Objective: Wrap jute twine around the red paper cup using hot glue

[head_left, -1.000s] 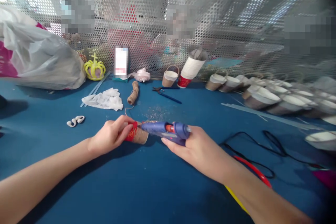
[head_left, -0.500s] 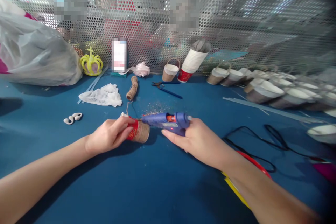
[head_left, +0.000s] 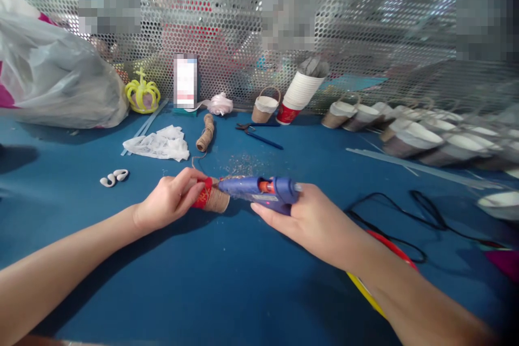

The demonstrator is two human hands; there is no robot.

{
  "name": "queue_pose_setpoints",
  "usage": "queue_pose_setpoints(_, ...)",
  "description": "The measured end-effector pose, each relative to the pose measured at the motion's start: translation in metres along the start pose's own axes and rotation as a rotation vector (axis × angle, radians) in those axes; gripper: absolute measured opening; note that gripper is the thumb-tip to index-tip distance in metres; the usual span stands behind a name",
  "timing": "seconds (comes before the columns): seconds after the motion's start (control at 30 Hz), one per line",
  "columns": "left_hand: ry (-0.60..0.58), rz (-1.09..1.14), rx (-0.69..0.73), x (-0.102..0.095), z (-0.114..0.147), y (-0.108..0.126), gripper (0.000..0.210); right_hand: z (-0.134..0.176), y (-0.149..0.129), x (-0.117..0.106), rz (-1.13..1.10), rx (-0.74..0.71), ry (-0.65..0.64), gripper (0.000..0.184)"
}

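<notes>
My left hand (head_left: 172, 198) grips a red paper cup (head_left: 201, 198) that lies on its side, its base end wound with brown twine (head_left: 218, 201). A strand leads from the cup back to a small twine bundle (head_left: 205, 132). In my right hand (head_left: 302, 219) is a blue hot glue gun (head_left: 259, 190), its nozzle pointing left at the cup by the edge of the winding. Whether the tip touches the cup I cannot tell. An orange part and a small red light show on the gun's body.
Pliers (head_left: 261, 135) lie beyond the gun, near a stack of paper cups (head_left: 302, 92). Several twine-covered cups (head_left: 417, 143) line the right. A black cord (head_left: 389, 200) trails there. At left are white cloth (head_left: 158, 144), earbuds (head_left: 114, 177) and a plastic bag (head_left: 60, 75). Perforated metal (head_left: 227, 11) stands behind.
The cup has turned slightly in my left hand, and its white rim is now hidden. The glue gun's tip has come closer to the twine's edge.
</notes>
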State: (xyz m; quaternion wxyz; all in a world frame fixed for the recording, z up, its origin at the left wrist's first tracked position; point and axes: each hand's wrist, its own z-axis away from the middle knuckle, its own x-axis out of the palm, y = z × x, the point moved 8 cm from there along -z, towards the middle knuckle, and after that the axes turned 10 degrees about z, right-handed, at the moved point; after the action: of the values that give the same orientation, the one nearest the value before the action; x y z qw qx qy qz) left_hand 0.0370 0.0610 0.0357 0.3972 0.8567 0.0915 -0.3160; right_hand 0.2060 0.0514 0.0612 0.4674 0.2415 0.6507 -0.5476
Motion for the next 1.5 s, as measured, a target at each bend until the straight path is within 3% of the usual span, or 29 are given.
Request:
queue_pose_setpoints(0.47,0.022,-0.028,-0.026,-0.001,0.001,-0.002,0.017,0.007,-0.011,-0.001,0.068,-0.083,0.044,0.016)
queue_pose_setpoints(0.77,0.006,-0.054,0.123,-0.001,0.001,0.010,0.015,-0.002,0.009,0.001,0.015,0.053,0.015,0.018)
queue_pose_setpoints(1.0,-0.005,-0.100,0.225,0.002,0.004,0.016,0.013,-0.008,0.006,-0.001,0.033,0.048,0.023,0.028)
queue_pose_setpoints(1.2,-0.007,-0.148,0.268,0.002,0.006,0.018,0.014,-0.010,0.008,0.002,0.034,0.057,-0.004,0.027)
queue_pose_setpoints(1.37,0.016,-0.167,0.301,0.002,0.007,0.020,0.014,-0.013,0.015,0.005,-0.124,0.116,-0.067,0.032)
queue_pose_setpoints(1.5,0.010,-0.172,0.298,0.002,0.007,0.020,0.014,-0.027,0.036,-0.005,-0.319,0.163,0.080,0.020)
